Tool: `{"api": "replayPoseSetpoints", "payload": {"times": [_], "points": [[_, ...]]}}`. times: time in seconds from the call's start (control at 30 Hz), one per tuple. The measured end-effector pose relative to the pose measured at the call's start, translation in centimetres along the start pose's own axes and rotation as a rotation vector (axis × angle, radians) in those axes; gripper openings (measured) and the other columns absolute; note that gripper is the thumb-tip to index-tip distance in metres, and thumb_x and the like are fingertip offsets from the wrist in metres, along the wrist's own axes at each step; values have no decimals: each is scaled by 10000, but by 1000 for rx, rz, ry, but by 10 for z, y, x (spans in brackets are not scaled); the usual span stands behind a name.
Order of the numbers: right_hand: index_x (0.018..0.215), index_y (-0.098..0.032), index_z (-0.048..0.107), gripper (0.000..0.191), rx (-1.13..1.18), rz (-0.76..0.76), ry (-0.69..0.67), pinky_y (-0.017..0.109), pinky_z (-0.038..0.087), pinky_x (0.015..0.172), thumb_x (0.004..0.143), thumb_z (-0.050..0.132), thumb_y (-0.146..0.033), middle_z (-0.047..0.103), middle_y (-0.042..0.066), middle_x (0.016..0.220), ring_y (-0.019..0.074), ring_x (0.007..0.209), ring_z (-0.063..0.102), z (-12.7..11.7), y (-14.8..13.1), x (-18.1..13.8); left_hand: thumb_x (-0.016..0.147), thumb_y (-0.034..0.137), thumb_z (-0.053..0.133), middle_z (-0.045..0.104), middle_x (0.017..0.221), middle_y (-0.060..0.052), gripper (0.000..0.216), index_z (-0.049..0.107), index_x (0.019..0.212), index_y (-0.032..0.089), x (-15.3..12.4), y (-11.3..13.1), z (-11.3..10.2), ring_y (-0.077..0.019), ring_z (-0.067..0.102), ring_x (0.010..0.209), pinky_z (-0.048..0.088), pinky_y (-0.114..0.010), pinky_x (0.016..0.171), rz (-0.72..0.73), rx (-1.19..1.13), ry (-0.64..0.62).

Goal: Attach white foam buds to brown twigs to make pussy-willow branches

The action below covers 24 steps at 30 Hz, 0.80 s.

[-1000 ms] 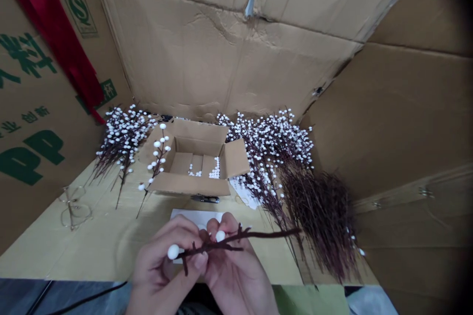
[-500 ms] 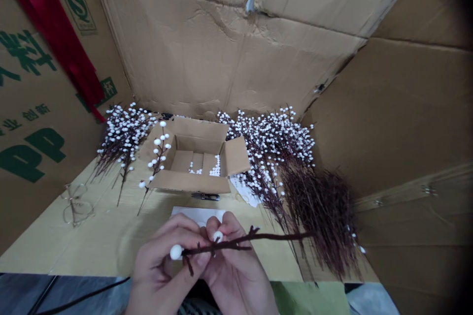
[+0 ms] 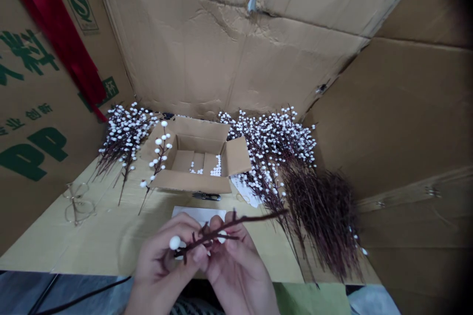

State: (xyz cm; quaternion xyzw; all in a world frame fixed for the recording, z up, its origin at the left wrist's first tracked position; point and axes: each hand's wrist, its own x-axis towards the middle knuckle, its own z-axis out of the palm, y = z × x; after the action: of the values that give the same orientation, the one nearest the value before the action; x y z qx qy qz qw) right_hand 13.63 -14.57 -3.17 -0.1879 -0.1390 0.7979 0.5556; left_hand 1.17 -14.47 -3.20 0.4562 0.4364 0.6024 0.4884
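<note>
Low in front of me, both hands work at one dark brown twig (image 3: 254, 218) of an artificial berry branch. My left hand (image 3: 166, 261) pinches it near its lower-left end, where a white berry (image 3: 175, 242) shows. A second white berry (image 3: 221, 236) sits between the thumb and fingers of my right hand (image 3: 240, 266), close against the twig. Whether that berry is fixed on a stub is hidden by the fingers. Beyond the hands stands an open cardboard box (image 3: 195, 186) with loose white berries (image 3: 216, 167) in it. One berried branch (image 3: 159, 152) leans at its left side.
Bundles of white-berried branches lie at the left (image 3: 127, 130) and right (image 3: 273, 133). A heap of bare brown twigs (image 3: 321, 216) fills the right side. Black thread snips (image 3: 206, 197), white paper (image 3: 199, 213) and eyeglasses (image 3: 77, 204) lie on the table. Cardboard walls (image 3: 185, 49) enclose it.
The twig has turned in my hands, its long right end swinging up and toward the left. The right-hand berry has shifted slightly right.
</note>
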Motion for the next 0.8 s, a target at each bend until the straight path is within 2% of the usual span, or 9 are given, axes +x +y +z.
{"api": "replayPoseSetpoints", "payload": {"times": [0.13,0.27,0.53,0.8], "points": [[762,-266,721,118,-50,-53,-5,213,534,708,738,832,-231,685,-39,827,101,772,667,-1,2,0,655,415,852,613,644,-5,201,730,611,261,1,-2,2,-172,544,629,470,-242,538,-134,-162,49],[769,-266,729,111,-110,-95,26,212,535,682,742,831,-234,690,-27,860,103,756,661,-2,4,0,605,472,870,561,604,-7,307,698,552,224,2,2,6,-155,491,566,444,-246,479,-210,-196,45],[780,-267,737,101,-87,-92,0,181,536,660,754,823,-222,709,-30,870,94,769,685,0,6,2,588,426,891,594,644,-6,270,704,580,232,2,-1,7,-158,522,596,461,-226,471,-221,-223,68],[800,-245,757,70,-27,-75,-51,135,558,691,792,791,-185,750,-46,875,77,831,725,2,6,3,734,337,821,599,676,9,172,717,660,221,-1,-1,3,-129,545,635,483,-190,552,-125,-219,-9]]}}
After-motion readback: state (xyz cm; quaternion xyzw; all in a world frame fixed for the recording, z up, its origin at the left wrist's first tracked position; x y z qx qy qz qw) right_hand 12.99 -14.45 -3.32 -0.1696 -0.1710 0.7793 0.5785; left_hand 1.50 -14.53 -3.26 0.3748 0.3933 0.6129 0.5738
